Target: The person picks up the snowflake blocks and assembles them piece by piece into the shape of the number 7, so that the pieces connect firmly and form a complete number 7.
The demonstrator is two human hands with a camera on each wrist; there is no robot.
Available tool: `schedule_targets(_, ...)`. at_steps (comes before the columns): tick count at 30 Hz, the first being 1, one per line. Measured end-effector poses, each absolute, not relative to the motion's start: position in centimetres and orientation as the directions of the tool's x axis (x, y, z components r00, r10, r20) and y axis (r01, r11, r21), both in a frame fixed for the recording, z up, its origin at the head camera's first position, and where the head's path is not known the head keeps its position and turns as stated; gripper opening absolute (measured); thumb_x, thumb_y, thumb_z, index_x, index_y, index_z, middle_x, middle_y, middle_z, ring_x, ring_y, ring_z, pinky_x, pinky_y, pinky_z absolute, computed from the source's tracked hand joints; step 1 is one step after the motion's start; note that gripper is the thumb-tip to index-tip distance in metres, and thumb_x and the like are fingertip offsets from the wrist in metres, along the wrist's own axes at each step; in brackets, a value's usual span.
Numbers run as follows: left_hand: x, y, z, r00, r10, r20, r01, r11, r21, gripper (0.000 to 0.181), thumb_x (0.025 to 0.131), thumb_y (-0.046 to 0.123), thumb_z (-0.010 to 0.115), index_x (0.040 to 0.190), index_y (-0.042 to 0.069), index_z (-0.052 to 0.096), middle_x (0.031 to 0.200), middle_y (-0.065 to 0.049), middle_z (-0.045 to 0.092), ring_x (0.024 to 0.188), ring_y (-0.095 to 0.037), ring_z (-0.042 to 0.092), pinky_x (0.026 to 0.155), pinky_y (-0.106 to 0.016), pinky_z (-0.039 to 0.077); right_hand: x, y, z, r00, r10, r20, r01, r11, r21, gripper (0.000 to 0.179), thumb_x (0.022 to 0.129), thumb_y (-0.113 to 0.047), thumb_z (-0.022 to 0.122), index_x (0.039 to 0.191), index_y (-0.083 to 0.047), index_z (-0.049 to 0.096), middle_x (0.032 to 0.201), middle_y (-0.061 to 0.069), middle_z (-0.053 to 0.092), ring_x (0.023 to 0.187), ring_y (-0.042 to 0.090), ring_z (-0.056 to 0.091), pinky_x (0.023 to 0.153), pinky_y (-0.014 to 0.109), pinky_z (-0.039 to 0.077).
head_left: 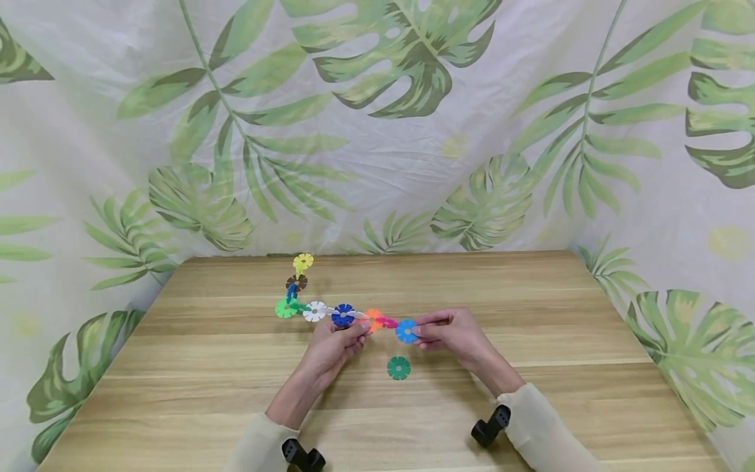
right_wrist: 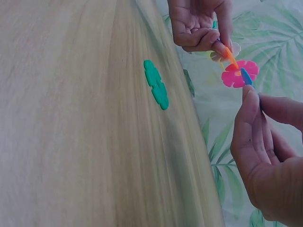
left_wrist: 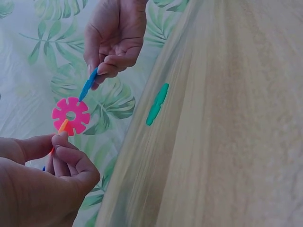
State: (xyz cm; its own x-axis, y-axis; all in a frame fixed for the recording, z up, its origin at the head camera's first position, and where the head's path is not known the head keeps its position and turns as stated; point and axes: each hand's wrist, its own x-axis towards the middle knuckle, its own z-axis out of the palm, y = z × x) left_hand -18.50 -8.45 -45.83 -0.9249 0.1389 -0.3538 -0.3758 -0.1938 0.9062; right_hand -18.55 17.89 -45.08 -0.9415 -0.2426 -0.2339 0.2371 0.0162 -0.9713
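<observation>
A chain of notched plastic snowflake discs crosses the middle of the table in the head view. My left hand (head_left: 331, 347) pinches the orange disc (head_left: 374, 319) between thumb and fingers. Linked to that disc is a pink disc (left_wrist: 71, 116), standing at an angle to it. Between my right thumb and fingers is a light blue disc (head_left: 406, 332), its edge at a notch of the pink one; my right hand (head_left: 459, 335) holds it from the right. Left of my left hand run a dark blue disc (head_left: 343, 315), a white disc (head_left: 314, 311) and a bright green disc (head_left: 286, 307).
A loose teal-green disc (head_left: 398, 368) lies flat on the wooden table (head_left: 531, 419), between my forearms. The chain's far end bends back through a brown disc (head_left: 297, 283) to a yellow disc (head_left: 303, 261). A leaf-print cloth (head_left: 389, 164) hangs behind the table.
</observation>
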Motion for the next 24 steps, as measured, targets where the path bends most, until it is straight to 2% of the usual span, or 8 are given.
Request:
schedule_targets(8, -18.34, -8.73, -45.96, -0.923, 0.134, -0.361, -0.381, -0.187, 0.905, 0.018, 0.098, 0.005, 0.070, 0.114, -0.003, 0.067, 0.095, -0.004, 0.075, 0.090, -0.015, 0.068, 0.082, -0.025, 0.060, -18.35, 17.48, -45.18, -0.943, -0.231, -0.240, 0.245, 0.007, -0.970, 0.031, 0.093, -0.002, 0.076, 0.119, 0.014, 0.070, 0.087, 0.007, 0.080, 0.074, 0.015, 0.077, 0.076, 0.034, 0.067)
schedule_targets(17, -18.49, -8.51, -46.00, -0.921, 0.156, -0.356, -0.382, -0.190, 0.904, 0.022, 0.098, 0.004, 0.071, 0.118, -0.004, 0.067, 0.093, -0.003, 0.073, 0.085, -0.013, 0.066, 0.078, -0.023, 0.059, -18.32, 17.35, -44.97, -0.947, -0.208, -0.247, 0.253, -0.004, -0.967, 0.031, 0.095, -0.001, 0.072, 0.121, 0.014, 0.068, 0.086, 0.005, 0.079, 0.074, 0.013, 0.076, 0.074, 0.032, 0.066)
schedule_targets(24, -18.21, -7.99, -46.04, -0.925, 0.161, -0.345, -0.371, -0.180, 0.911, 0.019, 0.096, 0.002, 0.071, 0.114, -0.005, 0.067, 0.088, -0.002, 0.072, 0.079, -0.011, 0.063, 0.076, -0.023, 0.059, -18.43, 17.12, -45.20, -0.941, -0.214, -0.262, 0.269, -0.005, -0.963, 0.029, 0.094, 0.002, 0.072, 0.120, 0.015, 0.068, 0.085, 0.006, 0.078, 0.072, 0.013, 0.074, 0.072, 0.029, 0.065)
